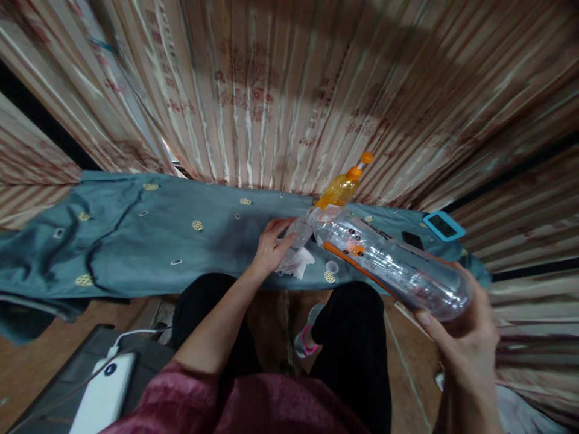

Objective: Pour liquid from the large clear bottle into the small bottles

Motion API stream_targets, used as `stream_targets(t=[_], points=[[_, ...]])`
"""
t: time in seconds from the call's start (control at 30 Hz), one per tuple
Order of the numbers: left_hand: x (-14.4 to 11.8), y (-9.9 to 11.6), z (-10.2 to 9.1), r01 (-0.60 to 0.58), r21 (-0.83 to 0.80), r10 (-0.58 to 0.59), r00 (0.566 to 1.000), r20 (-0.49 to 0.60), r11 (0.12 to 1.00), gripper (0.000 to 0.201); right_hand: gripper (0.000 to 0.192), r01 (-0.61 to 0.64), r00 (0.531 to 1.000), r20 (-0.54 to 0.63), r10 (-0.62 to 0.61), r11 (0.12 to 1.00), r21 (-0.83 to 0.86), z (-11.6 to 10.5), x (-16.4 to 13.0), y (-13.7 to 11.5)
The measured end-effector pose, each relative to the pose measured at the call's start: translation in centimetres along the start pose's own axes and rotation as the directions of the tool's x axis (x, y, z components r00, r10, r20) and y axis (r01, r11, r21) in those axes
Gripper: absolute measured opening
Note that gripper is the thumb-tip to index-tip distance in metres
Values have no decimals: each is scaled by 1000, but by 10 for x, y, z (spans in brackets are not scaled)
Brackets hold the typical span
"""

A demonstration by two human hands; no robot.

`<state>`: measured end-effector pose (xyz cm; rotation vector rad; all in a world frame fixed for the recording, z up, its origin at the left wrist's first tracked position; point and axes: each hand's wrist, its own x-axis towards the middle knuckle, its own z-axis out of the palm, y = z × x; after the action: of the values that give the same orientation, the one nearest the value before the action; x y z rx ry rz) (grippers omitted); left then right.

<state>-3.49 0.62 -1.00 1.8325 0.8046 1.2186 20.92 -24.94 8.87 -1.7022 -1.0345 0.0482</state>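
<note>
My right hand [474,343] grips the base of a large clear plastic bottle [398,265] with an orange picture on its side. The bottle is tilted, its neck pointing left and away from me. At its mouth is a small clear cup [300,234], which my left hand [270,247] holds between thumb and fingers. Whether liquid is passing between them I cannot tell. A crumpled white tissue [296,262] lies just below the cup. Close by on the cloth is a small round translucent cap [332,267]. Behind the bottle's neck stands a yellow-orange bottle [337,191] with an orange top.
A grey-green patterned cloth [217,241] covers the narrow table across my knees. To the right lie a dark flat object [411,240] and a blue-framed device [443,226]. Patterned curtains [271,90] hang behind. A white phone [102,395] with a cable rests at lower left.
</note>
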Motion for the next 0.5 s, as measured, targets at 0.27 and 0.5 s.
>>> stream_targets(t=[0.27, 0.5], points=[[0, -5, 3, -28, -22, 28, 999, -30, 999, 43, 91, -143, 989, 40, 140, 988, 65, 11, -18, 31], [0, -7, 4, -25, -9, 24, 999, -44, 1000, 51, 89, -361, 932, 107, 345, 879, 310, 28, -31, 68]])
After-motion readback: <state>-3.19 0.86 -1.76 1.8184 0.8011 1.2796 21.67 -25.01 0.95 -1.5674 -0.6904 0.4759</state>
